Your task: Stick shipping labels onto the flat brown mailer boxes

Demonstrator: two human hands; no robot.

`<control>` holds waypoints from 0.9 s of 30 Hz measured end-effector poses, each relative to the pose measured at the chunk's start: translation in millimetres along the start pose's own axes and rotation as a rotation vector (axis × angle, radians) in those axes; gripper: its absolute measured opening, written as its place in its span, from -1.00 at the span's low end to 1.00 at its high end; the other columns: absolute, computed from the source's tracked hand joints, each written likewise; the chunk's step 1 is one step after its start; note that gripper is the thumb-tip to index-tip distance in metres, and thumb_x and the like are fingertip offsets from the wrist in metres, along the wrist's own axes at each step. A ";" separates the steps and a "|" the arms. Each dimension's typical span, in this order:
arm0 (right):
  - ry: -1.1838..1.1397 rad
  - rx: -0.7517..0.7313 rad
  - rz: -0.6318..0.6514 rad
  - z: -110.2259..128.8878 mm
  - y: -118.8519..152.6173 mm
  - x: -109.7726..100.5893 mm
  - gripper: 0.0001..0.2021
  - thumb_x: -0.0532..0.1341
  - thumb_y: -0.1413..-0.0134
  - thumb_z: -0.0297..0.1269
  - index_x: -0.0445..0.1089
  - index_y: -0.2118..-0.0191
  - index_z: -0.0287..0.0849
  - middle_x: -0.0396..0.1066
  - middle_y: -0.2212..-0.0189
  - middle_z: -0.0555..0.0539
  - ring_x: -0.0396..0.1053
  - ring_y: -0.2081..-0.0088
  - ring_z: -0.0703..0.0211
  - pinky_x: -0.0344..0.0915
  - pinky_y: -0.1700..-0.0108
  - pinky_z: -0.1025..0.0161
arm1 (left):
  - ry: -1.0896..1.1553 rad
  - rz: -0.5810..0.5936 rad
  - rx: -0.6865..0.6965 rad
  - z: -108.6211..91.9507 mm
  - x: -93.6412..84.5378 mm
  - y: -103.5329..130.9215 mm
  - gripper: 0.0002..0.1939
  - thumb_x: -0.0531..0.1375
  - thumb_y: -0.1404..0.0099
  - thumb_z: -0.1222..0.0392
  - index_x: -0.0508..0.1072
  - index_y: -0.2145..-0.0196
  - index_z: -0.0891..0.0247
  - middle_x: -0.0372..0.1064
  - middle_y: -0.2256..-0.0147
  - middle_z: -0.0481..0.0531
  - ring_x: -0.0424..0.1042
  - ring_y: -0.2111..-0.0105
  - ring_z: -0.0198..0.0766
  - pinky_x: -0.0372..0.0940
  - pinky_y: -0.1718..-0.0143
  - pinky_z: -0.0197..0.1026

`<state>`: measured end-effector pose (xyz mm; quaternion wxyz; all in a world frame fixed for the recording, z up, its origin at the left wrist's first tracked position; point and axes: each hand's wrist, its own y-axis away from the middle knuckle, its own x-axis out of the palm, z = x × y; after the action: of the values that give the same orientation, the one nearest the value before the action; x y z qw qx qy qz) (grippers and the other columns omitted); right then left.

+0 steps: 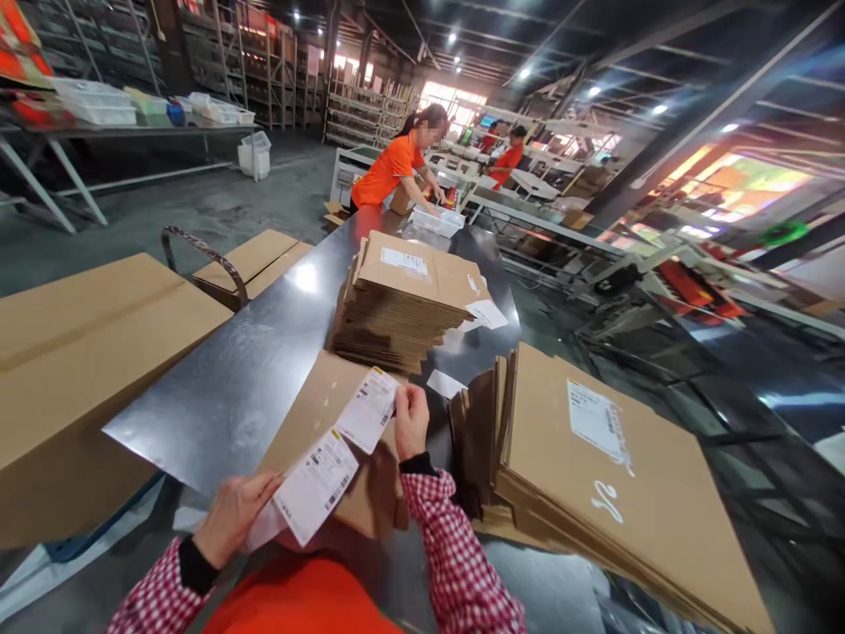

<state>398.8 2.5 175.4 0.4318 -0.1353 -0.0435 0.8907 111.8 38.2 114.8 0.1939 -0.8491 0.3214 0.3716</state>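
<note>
Two white printed labels lie side by side over a flat brown cardboard piece (307,396) on the metal table. My left hand (238,515) pinches the edge of the nearer label (318,484), with more white paper below it. The farther label (370,409) has its right edge between the thumb and fingers of my right hand (412,421). A tall stack of flattened cartons (402,291) stands just beyond my hands, a label on its top. To the right is a larger carton stack (607,475) with a label and white handwriting.
The metal table (231,379) stretches away from me. Big cardboard boxes (99,352) stand on the left. At the far end a person in orange (389,172) reaches into a clear tray (436,220). A loose white slip (445,384) lies between the stacks.
</note>
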 end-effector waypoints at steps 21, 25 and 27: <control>1.031 -0.308 0.610 -45.1 -4.0 66.9 -0.43 -0.03 -0.24 -0.01 0.04 -0.29 -0.13 -0.02 -0.32 -0.13 -0.18 -0.33 -0.05 -0.30 -0.31 -0.13 | 0.123 0.009 0.093 25.0 24.1 0.1 -0.64 0.02 -0.36 0.00 0.58 0.33 0.15 0.44 -0.02 0.07 0.31 -0.13 -0.05 0.21 -0.18 0.10; 1.148 -0.059 0.384 -57.4 -21.6 20.9 -0.42 -0.06 -0.26 -0.12 0.01 -0.30 -0.33 -0.06 -0.32 -0.26 -0.17 -0.33 -0.19 -0.23 -0.28 -0.17 | 0.210 0.017 0.022 26.1 23.0 0.5 -0.60 -0.01 -0.37 -0.04 0.55 0.12 0.16 0.39 -0.07 0.11 0.29 -0.15 -0.06 0.21 -0.18 0.06; 1.190 0.037 0.256 -64.5 -11.8 -12.5 -0.41 -0.07 -0.25 -0.15 0.03 -0.28 -0.44 -0.08 -0.31 -0.33 -0.18 -0.33 -0.23 -0.20 -0.28 -0.17 | 0.242 -0.030 -0.060 28.0 27.4 2.8 -0.56 -0.03 -0.38 -0.06 0.57 0.17 0.19 0.21 -0.21 0.12 0.17 -0.22 -0.03 0.11 -0.22 0.07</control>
<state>433.1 -2.5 118.3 0.2735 -0.6065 0.2377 0.7077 109.9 41.1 75.6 0.1337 -0.8978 0.3187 0.2730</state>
